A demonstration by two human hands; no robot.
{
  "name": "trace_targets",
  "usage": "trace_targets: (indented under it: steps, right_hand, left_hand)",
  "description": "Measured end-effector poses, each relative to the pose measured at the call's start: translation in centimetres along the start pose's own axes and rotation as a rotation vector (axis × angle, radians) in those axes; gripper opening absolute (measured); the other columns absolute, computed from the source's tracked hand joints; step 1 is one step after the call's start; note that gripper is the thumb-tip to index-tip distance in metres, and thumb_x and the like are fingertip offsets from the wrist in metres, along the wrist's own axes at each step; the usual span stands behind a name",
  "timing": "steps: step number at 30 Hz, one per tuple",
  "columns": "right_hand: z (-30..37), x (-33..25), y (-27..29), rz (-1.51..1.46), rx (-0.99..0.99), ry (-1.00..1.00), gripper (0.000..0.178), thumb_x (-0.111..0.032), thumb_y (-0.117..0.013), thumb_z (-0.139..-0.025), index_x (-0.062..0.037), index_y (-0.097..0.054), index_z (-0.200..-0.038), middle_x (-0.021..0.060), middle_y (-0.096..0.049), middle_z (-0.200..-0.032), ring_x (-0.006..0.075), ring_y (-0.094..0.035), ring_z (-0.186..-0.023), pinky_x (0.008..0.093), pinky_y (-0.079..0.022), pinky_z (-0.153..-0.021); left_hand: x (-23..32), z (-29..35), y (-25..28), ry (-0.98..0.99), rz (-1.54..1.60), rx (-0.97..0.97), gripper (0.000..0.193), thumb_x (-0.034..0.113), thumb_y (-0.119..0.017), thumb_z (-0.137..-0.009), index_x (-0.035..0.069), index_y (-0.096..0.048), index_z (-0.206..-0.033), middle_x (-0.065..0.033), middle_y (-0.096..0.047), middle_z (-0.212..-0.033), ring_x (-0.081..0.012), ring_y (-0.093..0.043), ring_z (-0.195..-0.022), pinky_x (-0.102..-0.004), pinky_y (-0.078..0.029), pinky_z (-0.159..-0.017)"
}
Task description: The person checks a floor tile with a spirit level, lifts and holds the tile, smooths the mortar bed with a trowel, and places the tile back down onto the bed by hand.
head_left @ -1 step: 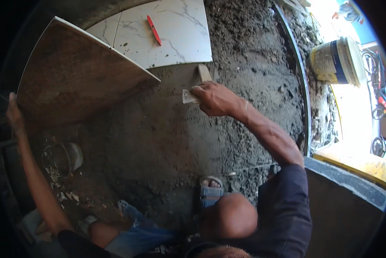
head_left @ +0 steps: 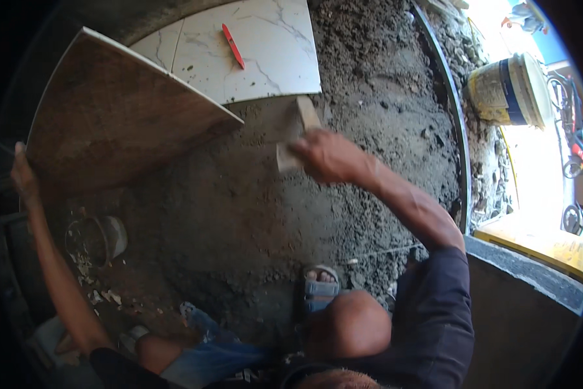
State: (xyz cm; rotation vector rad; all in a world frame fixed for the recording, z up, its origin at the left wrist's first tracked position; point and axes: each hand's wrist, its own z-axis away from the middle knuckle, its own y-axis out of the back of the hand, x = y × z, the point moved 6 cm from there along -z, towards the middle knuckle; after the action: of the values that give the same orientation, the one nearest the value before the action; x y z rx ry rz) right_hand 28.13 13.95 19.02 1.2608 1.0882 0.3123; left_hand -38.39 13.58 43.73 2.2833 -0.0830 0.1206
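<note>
My left hand (head_left: 24, 175) is closed on the left edge of a large tile (head_left: 122, 117), which is tilted up with its brown back toward me. Its lower right corner comes down close to the laid tiles. My right hand (head_left: 330, 155), slightly blurred, is closed on a flat whitish piece (head_left: 287, 159) jutting from its left side; I cannot make out its kind. Just beyond the fingers a short pale strip (head_left: 309, 113) reaches the edge of the white marbled tiles (head_left: 265, 45). Whether it joins the held piece is hidden. Wet grey mortar (head_left: 239, 201) spreads below both hands.
A red pointed tool (head_left: 233, 47) lies on the laid tiles. A straight bar (head_left: 450, 104) edges the rough mortar at right, with a yellowish bucket (head_left: 509, 91) beyond it. A dirty pail (head_left: 103, 236) stands at lower left; my sandalled foot (head_left: 320, 285) rests on the mortar.
My right hand has moved slightly toward me and to the right with the whitish piece, uncovering more of the pale strip. My left hand and the tilted tile have hardly moved.
</note>
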Motion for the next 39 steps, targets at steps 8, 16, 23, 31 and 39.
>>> trace_targets:
  steps: [8,16,23,31,39]
  right_hand:
    - [0.8,3.0,0.2,-0.004,-0.1,0.022,0.024,-0.006,-0.055,-0.078,0.0018,-0.058,-0.1,0.0164,-0.064,-0.09,0.031,-0.063,-0.09,0.0452,-0.052,-0.081]
    - [2.3,-2.2,2.0,-0.091,0.088,0.192,0.019,-0.008,-0.055,-0.08,0.0001,-0.06,-0.096,0.0197,-0.065,-0.091,0.0348,-0.064,-0.092,0.0452,-0.05,-0.09]
    - [2.6,-4.3,1.9,-0.02,0.091,0.234,0.017,-0.004,-0.053,-0.083,-0.0033,-0.061,-0.099,0.0159,-0.065,-0.087,0.0305,-0.063,-0.089,0.0451,-0.05,-0.089]
    - [-1.1,-0.2,-1.2,-0.021,-0.147,0.018,0.027,-0.006,-0.057,-0.078,-0.0024,-0.059,-0.105,0.0168,-0.065,-0.09,0.0316,-0.064,-0.092,0.0456,-0.048,-0.095]
    - [-2.5,0.8,-2.0,-0.046,-0.047,0.046,0.028,-0.005,-0.056,-0.076,-0.0018,-0.059,-0.104,0.0185,-0.066,-0.094,0.0323,-0.064,-0.095,0.0456,-0.049,-0.094]
  left_hand:
    - [0.3,0.8,0.3,-0.029,0.007,0.033,0.047,0.031,-0.037,-0.103,-0.006,-0.055,-0.127,-0.0222,-0.059,-0.127,-0.0304,-0.056,-0.121,-0.0345,-0.041,-0.102]
    - [0.5,1.7,2.9,-0.033,-0.019,0.062,0.045,0.029,-0.039,-0.103,-0.006,-0.059,-0.122,-0.0222,-0.062,-0.121,-0.0283,-0.06,-0.115,-0.0341,-0.044,-0.097]
    - [-1.8,3.2,4.5,0.013,-0.042,0.035,0.045,0.029,-0.04,-0.103,-0.008,-0.06,-0.118,-0.0227,-0.065,-0.116,-0.0268,-0.063,-0.109,-0.0341,-0.046,-0.092]
    - [-0.1,4.2,3.0,-0.037,-0.038,0.099,0.046,0.03,-0.04,-0.102,-0.01,-0.061,-0.113,-0.0231,-0.067,-0.109,-0.0277,-0.064,-0.103,-0.0347,-0.047,-0.089]
    - [2.3,6.0,4.3,-0.021,-0.101,0.112,0.041,0.029,-0.042,-0.1,-0.007,-0.062,-0.101,-0.0176,-0.069,-0.097,-0.0246,-0.066,-0.087,-0.0348,-0.048,-0.077]
